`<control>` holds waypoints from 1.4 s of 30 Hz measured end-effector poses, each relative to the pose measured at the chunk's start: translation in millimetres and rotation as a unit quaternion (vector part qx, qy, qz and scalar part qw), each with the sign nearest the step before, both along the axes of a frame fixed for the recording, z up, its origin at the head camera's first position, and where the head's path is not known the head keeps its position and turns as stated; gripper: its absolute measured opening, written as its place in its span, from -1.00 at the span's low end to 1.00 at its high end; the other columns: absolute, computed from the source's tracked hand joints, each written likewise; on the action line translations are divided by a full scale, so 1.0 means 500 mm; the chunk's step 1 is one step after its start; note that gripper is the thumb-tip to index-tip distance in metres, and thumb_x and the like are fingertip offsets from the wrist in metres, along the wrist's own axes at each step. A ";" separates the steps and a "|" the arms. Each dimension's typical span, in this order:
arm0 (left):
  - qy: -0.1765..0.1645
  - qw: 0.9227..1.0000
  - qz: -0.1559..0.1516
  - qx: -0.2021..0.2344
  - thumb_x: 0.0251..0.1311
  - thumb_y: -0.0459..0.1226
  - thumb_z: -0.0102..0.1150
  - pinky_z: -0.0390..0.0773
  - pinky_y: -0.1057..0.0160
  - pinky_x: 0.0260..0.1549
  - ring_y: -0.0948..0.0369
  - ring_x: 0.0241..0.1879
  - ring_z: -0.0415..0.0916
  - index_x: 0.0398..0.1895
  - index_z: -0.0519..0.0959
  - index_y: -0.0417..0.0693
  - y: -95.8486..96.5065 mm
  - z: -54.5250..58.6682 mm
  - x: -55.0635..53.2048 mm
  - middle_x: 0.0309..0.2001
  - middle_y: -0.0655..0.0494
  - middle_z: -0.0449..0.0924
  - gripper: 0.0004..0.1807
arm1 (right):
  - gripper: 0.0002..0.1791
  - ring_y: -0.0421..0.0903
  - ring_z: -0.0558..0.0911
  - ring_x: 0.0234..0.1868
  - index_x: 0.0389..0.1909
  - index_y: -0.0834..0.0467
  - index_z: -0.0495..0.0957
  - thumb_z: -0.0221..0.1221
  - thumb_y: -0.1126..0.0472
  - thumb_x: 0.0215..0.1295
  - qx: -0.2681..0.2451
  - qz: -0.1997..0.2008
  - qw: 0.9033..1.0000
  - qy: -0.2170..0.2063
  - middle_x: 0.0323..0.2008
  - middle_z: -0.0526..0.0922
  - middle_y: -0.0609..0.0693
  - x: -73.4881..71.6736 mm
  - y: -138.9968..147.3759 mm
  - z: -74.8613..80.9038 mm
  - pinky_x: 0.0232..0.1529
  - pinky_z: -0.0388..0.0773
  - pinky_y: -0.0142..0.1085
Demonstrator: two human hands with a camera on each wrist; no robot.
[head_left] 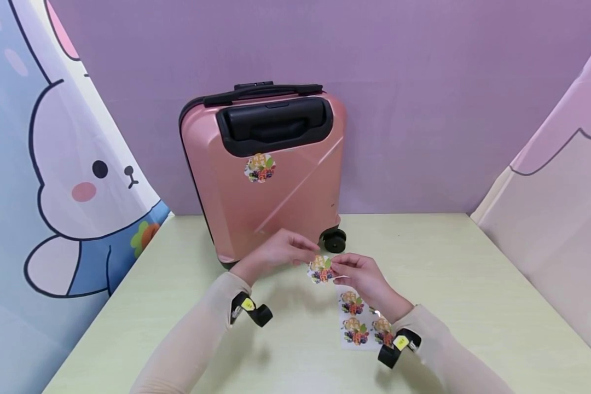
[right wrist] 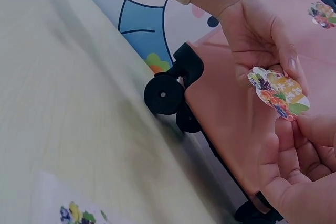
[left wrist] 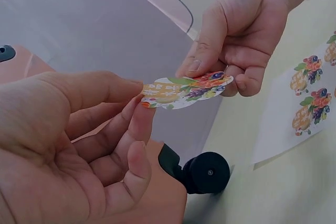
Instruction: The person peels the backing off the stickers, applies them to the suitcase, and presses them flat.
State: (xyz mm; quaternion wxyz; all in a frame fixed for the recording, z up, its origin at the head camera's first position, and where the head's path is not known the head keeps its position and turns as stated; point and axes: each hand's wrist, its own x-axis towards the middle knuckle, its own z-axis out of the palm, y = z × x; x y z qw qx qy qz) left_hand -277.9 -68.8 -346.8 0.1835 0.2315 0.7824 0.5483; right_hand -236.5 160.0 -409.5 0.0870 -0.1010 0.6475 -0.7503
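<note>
Between my two hands is a fruit-printed sticker, held above the table in front of a pink suitcase. My left hand pinches its left edge between thumb and fingers. On the opposite edge, my right hand pinches it too, as the left wrist view shows with the sticker seen nearly edge-on. A matching sticker is stuck on the suitcase front, below the black handle recess. Under my right hand and forearm lies a white sticker sheet with several more fruit stickers, partly covered.
The suitcase stands upright on the pale table, one black wheel showing at its lower right. A purple backdrop hangs behind it. Cartoon-printed cloth covers the left side, and another printed cloth the right.
</note>
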 end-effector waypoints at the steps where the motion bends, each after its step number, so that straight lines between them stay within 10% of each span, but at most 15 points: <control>1: -0.005 1.000 0.001 0.006 0.16 -0.41 0.31 0.53 0.31 -0.35 0.23 -0.37 0.56 -0.01 0.66 -0.32 0.000 0.002 0.000 -0.19 -0.01 0.74 -0.69 | -0.84 -0.15 0.65 -0.27 -0.16 0.26 0.65 0.09 0.44 0.42 0.001 -0.002 1.000 0.001 -0.29 0.66 -0.04 -0.001 0.000 0.001 -0.16 0.66 -0.27; 19: -0.010 0.998 0.017 0.057 0.36 -0.38 0.05 0.56 0.01 0.07 0.16 -0.06 0.60 0.18 0.54 -0.35 -0.015 0.039 0.001 -0.04 -0.05 0.68 -0.63 | -0.77 -0.16 0.66 -0.25 -0.18 0.20 0.66 0.06 0.50 0.39 -0.041 -0.029 0.999 0.019 -0.30 0.66 -0.06 -0.029 -0.018 0.036 -0.15 0.66 -0.29; 31: 0.064 0.997 0.038 0.020 0.35 -0.36 0.06 0.58 0.11 -0.24 0.11 -0.17 0.59 0.18 0.56 -0.30 -0.032 0.082 -0.009 -0.04 -0.04 0.70 -0.62 | -0.64 -0.11 0.68 -0.25 -0.26 0.06 0.72 -0.03 0.45 0.43 -0.122 0.005 0.992 0.038 -0.30 0.71 -0.01 -0.047 -0.035 0.072 -0.09 0.63 -0.29; 42: 0.035 0.997 0.054 0.036 0.29 -0.39 0.06 0.62 0.05 -0.06 0.18 -0.17 0.63 0.18 0.57 -0.27 -0.042 0.120 -0.005 0.01 -0.09 0.67 -0.61 | -0.56 -0.12 0.68 -0.29 -0.30 0.08 0.72 -0.12 0.49 0.41 -0.162 0.024 0.985 0.045 -0.32 0.72 0.01 -0.055 -0.049 0.099 -0.12 0.63 -0.29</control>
